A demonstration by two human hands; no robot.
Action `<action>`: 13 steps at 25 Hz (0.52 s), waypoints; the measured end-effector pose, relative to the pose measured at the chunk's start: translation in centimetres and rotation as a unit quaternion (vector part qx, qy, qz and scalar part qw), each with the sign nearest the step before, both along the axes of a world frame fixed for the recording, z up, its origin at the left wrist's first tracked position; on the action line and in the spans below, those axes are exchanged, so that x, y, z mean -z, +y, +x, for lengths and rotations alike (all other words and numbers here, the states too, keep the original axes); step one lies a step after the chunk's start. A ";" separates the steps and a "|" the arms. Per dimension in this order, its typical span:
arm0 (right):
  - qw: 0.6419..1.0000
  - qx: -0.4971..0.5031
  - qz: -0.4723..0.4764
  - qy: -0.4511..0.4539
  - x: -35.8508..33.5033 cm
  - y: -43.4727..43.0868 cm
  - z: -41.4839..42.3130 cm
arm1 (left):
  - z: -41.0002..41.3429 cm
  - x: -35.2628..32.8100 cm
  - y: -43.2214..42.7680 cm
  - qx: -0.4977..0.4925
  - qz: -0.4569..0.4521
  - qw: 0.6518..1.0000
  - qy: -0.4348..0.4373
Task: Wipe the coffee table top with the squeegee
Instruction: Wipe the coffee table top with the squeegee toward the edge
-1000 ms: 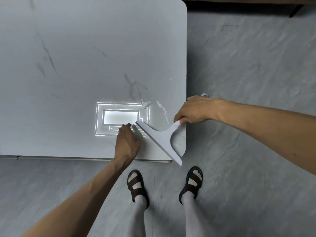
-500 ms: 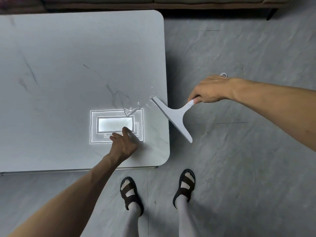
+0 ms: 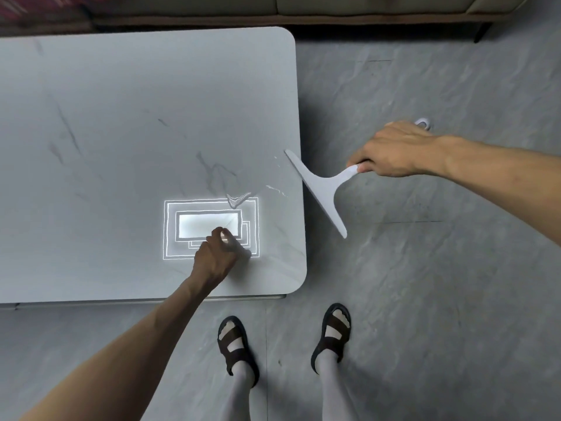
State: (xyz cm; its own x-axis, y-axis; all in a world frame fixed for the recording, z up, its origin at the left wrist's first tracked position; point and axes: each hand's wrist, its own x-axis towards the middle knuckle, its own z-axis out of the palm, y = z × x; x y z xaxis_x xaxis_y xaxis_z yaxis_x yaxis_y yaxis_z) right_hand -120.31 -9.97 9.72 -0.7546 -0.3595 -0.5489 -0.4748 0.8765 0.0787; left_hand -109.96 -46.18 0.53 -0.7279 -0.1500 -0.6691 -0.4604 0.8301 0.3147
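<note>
White squeegee (image 3: 321,189) sits in my right hand (image 3: 394,150), fingers clenched around its handle, blade slanting off the counter (image 3: 136,117) edge at about three o'clock, only its upper tip over the top. My left hand (image 3: 217,256) rests on the counter near six o'clock, fingers loosely curled, grasping nothing, on a bright reflection (image 3: 209,227). Streaks of water (image 3: 238,199) lie just beyond it.

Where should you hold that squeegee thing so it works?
By the narrow handle, coming from the end away from the blade, as the right hand grips it now. The squeegee is T-shaped, so this likely leaves its wide edge free to wipe.
</note>
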 end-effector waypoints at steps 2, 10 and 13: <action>0.999 -0.003 -0.024 -0.030 -0.4 -2.9 0.5 | 0.3 -0.3 -2.1 -0.106 0.033 0.993 0.042; 0.962 -0.171 -0.123 -0.173 6.1 -22.8 4.7 | 2.2 0.1 -11.5 -0.199 -0.016 0.974 0.103; 0.962 -0.158 -0.123 -0.186 7.8 -25.1 4.8 | 2.2 0.6 -12.5 -0.159 -0.022 0.981 0.107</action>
State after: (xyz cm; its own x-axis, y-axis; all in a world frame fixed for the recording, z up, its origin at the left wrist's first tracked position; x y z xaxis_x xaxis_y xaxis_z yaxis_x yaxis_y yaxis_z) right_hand -115.51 -35.12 1.92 -0.3534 -0.6928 -0.6286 -0.6760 0.6536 -0.3404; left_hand -107.79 -58.67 -0.06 -0.7631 -0.4181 -0.4928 -0.6253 0.6704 0.3994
